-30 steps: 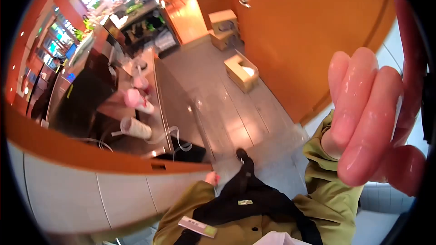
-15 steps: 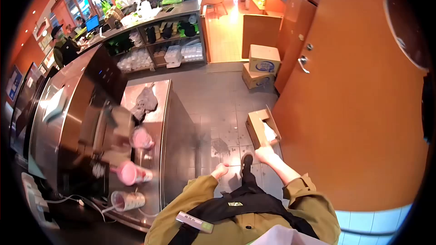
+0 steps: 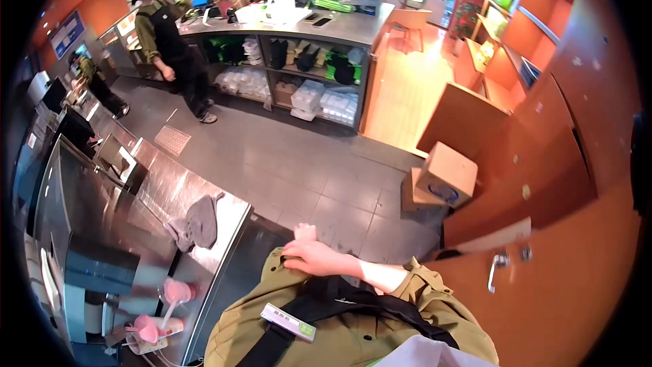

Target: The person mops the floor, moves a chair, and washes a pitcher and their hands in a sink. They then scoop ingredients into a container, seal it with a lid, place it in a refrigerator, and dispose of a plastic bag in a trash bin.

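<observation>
My right hand reaches across my body, and its fingers lie on the cuff of my left sleeve. Just beyond that cuff, my left hand shows only in part, small, with its fingers curled in. What it holds, if anything, is hidden. To the left is a steel counter with a grey cloth on it. Pink-topped cups stand nearer to me on that counter.
Two stacked cardboard boxes stand on the floor at the right, near an orange door with a metal handle. A shelved counter runs across the back. Two people are at the left.
The view has swung left and forward. My right hand has left the open cardboard box by the door and come across to my left sleeve. The open box is out of view.
</observation>
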A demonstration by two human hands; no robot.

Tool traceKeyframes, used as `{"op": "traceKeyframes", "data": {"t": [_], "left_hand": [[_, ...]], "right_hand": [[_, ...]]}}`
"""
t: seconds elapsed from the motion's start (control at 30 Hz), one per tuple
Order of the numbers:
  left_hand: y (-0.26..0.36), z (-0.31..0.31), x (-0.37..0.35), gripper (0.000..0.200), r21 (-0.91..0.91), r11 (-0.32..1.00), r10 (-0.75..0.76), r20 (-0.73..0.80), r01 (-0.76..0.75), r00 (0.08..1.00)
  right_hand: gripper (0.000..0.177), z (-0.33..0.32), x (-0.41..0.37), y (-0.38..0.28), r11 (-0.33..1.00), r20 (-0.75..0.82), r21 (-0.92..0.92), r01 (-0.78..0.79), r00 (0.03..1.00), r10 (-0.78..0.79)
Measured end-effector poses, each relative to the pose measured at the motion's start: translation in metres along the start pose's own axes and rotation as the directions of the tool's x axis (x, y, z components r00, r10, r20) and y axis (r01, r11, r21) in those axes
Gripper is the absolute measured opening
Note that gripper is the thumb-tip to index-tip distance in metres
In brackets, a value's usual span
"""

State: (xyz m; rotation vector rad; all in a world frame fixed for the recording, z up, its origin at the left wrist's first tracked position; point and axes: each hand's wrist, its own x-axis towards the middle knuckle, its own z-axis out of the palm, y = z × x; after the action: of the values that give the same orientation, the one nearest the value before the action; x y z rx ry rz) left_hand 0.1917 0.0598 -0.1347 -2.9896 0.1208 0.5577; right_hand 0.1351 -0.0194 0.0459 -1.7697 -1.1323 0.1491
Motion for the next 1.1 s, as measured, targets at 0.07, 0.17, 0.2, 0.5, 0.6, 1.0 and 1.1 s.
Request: {"op": "traceKeyframes", "data": {"t": [0.07, 0.17, 0.2, 0.5, 0.6, 1.0, 1.1], "left_hand": [[-0.028, 0.006, 0.072, 0.026, 0.042, 0.992, -0.119, 0.036, 0.117, 0.992], [-0.061, -0.013, 0.169, 0.029, -0.041, 0.971, -0.225, 0.153, 0.234, 0.962], [-0.068, -0.031, 0.205, 0.030, -0.101, 0.960, -0.239, 0.193, 0.262, 0.952], [-0.174, -0.186, 0.481, 0.018, -0.772, -0.634, -0.512, 0.468, 0.051, 0.720], [-0.215, -0.243, 0.523, 0.014, -0.670, -0.740, -0.310, 0.423, 0.063, 0.851], [-0.456, -0.257, 0.542, 0.018, -0.710, -0.649, -0.730, 0.481, -0.273, 0.486], [-0.524, -0.213, 0.493, 0.008, -0.702, -0.594, -0.800, 0.566, -0.394, 0.199]], "right_hand": [[0.017, -0.030, 0.038, 0.034, 0.988, 0.009, -0.153, -0.024, 1.000, 0.026], [0.011, -0.057, 0.093, 0.076, 0.993, -0.097, -0.112, -0.022, 0.995, 0.012], [0.010, -0.078, 0.112, 0.079, 0.976, -0.166, -0.195, 0.101, 0.977, -0.135], [0.017, -0.249, 0.230, 0.162, 0.811, -0.186, 0.561, -0.165, 0.930, 0.318], [0.020, -0.269, 0.291, 0.218, 0.864, -0.239, 0.503, -0.013, 0.959, 0.154], [0.018, -0.286, 0.521, 0.340, 0.915, 0.210, 0.395, 0.080, 0.962, -0.174], [0.014, -0.295, 0.557, 0.309, 0.775, 0.495, 0.623, -0.104, 0.820, -0.288]]}}
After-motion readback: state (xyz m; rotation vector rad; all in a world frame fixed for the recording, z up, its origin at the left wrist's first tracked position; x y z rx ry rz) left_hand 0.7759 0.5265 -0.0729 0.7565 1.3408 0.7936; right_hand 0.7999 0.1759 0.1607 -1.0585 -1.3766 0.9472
